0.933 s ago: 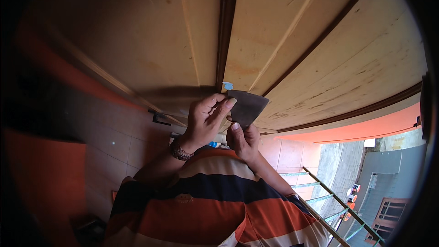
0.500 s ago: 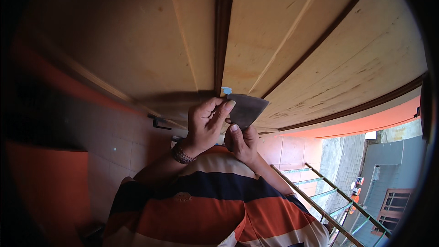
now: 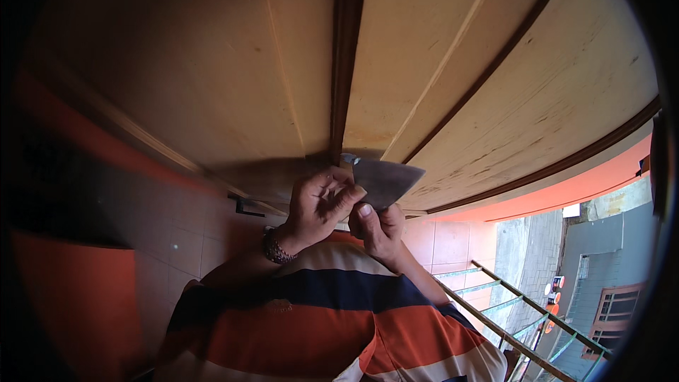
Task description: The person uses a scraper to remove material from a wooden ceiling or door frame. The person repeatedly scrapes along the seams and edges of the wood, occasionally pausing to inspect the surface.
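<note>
A dark, flat scraper blade (image 3: 391,182) with a wide edge is held up just in front of the pale wood surface. My right hand (image 3: 380,232) grips its lower part, thumb on the face towards me; any handle is hidden by the fingers. Close against the blade's left side is my left hand (image 3: 317,206), fingers curled and thumb tip at the blade's lower left corner. What those fingers pinch, if anything, is hidden. A small light-blue patch (image 3: 351,160) shows by the blade's upper left corner; I cannot tell whether it lies on the wood or the blade.
Tall pale wood panels (image 3: 410,49) with a dark brown strip (image 3: 348,56) between them rise before me. An orange wall (image 3: 488,204) edges them at the right. At the lower right stands a metal ladder (image 3: 495,297). Floor tiles (image 3: 187,244) lie at the left.
Both hands and the scraper have dropped slightly towards me. The blade has turned a little, and the left thumb has slid down along its left side. Less of the light-blue patch shows.
</note>
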{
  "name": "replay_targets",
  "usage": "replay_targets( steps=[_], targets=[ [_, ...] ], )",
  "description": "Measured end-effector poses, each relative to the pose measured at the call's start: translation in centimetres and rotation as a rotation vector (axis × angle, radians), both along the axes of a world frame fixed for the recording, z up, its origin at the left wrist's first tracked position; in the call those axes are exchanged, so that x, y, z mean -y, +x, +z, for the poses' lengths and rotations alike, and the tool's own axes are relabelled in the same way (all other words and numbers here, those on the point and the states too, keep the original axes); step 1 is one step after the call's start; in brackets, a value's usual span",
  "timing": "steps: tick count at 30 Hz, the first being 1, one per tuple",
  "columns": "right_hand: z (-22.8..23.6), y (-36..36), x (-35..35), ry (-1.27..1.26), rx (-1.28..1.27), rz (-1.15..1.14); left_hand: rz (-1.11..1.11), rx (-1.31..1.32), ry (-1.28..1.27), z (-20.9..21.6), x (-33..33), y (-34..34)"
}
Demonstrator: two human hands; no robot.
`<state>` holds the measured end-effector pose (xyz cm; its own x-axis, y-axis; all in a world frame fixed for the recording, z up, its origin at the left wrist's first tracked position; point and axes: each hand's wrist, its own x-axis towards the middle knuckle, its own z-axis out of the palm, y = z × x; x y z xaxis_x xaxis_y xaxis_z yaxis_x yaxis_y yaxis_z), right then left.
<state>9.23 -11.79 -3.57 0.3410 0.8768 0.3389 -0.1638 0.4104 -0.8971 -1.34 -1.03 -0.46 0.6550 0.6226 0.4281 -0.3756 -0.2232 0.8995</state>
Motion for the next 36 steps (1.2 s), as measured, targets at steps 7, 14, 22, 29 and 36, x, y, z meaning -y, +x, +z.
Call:
replay_targets(
  steps=[7,14,22,29,36],
  targets=[
    [-2.0,0.2,2.2,-0.140,0.250,-0.093,0.076,-0.042,-0.113,1.5,0.1,-1.8],
    [-2.0,-0.5,1.6,-0.195,-0.142,-0.073,0.121,-0.183,0.062,1.8,-1.0,-2.9],
    [-2.0,-2.9,-0.2,-0.151,-0.269,-0.046,0.000,-0.191,0.021,0.5,-1.4,-1.2],
    [-1.6,-3.1,-1.0,-0.141,-0.209,-0.201,0.030,-0.115,0.055,-0.5,-1.5,-0.1],
    [-1.5,-2.9,-1.6,-0.117,-0.193,-0.197,0.022,-0.114,0.027,-0.6,-2.0,-0.1]
  ],
)
